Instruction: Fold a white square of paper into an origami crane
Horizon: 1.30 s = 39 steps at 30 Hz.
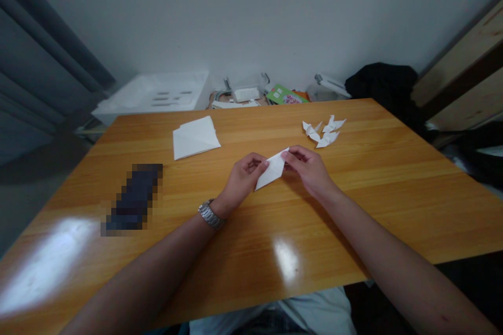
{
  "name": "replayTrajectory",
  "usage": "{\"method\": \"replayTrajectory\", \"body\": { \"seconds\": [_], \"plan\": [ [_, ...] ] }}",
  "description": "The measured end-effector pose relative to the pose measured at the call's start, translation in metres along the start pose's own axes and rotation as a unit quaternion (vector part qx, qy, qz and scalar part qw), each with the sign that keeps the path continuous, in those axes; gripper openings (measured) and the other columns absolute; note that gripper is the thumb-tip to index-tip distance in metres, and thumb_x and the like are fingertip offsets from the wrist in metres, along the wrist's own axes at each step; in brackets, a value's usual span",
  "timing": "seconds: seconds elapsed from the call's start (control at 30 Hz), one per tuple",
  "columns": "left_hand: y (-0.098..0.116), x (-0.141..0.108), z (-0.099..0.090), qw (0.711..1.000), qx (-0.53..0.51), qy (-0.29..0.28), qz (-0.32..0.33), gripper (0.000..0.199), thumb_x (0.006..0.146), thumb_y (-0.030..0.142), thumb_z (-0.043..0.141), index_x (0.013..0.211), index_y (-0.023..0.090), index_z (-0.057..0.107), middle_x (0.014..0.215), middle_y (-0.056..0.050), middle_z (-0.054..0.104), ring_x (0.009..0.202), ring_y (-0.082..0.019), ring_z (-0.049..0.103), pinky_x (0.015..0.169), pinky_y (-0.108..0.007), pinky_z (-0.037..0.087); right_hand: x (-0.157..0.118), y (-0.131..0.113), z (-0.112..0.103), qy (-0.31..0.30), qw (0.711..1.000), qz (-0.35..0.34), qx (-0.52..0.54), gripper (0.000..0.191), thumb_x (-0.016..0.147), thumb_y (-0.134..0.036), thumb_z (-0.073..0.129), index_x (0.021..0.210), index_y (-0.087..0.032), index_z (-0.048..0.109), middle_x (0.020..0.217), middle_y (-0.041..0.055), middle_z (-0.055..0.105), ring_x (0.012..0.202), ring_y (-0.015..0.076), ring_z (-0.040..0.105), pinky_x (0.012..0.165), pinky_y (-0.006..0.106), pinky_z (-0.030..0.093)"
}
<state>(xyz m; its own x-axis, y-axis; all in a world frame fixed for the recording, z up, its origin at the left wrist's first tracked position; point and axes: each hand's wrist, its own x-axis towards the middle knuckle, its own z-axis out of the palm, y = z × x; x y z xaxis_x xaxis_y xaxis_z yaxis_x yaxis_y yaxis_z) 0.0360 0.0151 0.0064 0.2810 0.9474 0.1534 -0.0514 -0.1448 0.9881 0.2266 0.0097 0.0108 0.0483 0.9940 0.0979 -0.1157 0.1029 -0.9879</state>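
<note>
Between my two hands is a small white piece of folded paper [272,171], held tilted just above the wooden table [353,183]. My left hand [246,175] pinches its left edge, thumb on top and fingers behind. At the upper right corner my right hand [308,167] grips it the same way; the fingers under the paper are partly hidden. Beyond my right hand lie several folded paper birds [328,133] in a loose group. A stack of white paper sheets [195,137] rests farther back on the left.
A dark, pixel-blurred flat object [135,199] lies on the table's left side. Behind the far edge stand a white foam tray [157,94], a green booklet [286,95] and a black cloth-like heap [381,81]. A grey curtain [43,57] hangs at left.
</note>
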Motion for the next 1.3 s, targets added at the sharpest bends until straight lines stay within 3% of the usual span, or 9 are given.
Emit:
{"method": "replayTrajectory", "body": {
  "seconds": [0.27, 0.53, 0.87, 1.3],
  "plan": [
    [-0.008, 0.005, -0.005, 0.998, -0.045, -0.032, -0.037, 0.029, 0.085, 0.043, 0.075, 0.088, 0.015, 0.069, 0.086, -0.003, 0.069, 0.078, -0.013, 0.060, 0.074, -0.024, 0.046, 0.003, 0.002, -0.004, 0.000, 0.998, -0.047, -0.038, 0.022, 0.080, -0.043, 0.078, 0.083, -0.022, 0.073, 0.085, 0.0017, 0.072, 0.078, 0.0165, 0.066, 0.078, 0.030, 0.056],
    [-0.007, 0.006, -0.006, 0.994, -0.075, -0.035, -0.068, 0.028, 0.081, 0.043, 0.078, 0.087, 0.015, 0.076, 0.088, -0.005, 0.073, 0.077, -0.014, 0.061, 0.075, -0.026, 0.048, 0.003, 0.002, -0.006, 0.006, 0.999, -0.041, -0.034, 0.023, 0.080, -0.044, 0.078, 0.084, -0.023, 0.072, 0.086, 0.0023, 0.072, 0.079, 0.0183, 0.067, 0.078, 0.032, 0.057],
    [0.003, 0.001, -0.001, 0.999, 0.020, -0.038, -0.024, 0.034, 0.085, 0.048, 0.071, 0.092, 0.015, 0.073, 0.091, -0.006, 0.073, 0.082, -0.017, 0.064, 0.076, -0.028, 0.050, 0.000, -0.002, -0.002, -0.027, 0.995, -0.051, -0.082, 0.024, 0.079, -0.046, 0.078, 0.081, -0.023, 0.070, 0.082, 0.0017, 0.071, 0.077, 0.0182, 0.065, 0.074, 0.032, 0.057],
    [0.003, 0.002, -0.002, 0.998, 0.043, -0.047, -0.013, 0.031, 0.086, 0.046, 0.070, 0.083, 0.016, 0.067, 0.079, -0.003, 0.068, 0.072, -0.015, 0.059, 0.067, -0.025, 0.045, -0.002, -0.002, 0.000, -0.047, 0.995, -0.035, -0.080, 0.026, 0.077, -0.046, 0.078, 0.080, -0.022, 0.070, 0.079, 0.0012, 0.071, 0.073, 0.0170, 0.063, 0.070, 0.030, 0.055]
  ]
}}
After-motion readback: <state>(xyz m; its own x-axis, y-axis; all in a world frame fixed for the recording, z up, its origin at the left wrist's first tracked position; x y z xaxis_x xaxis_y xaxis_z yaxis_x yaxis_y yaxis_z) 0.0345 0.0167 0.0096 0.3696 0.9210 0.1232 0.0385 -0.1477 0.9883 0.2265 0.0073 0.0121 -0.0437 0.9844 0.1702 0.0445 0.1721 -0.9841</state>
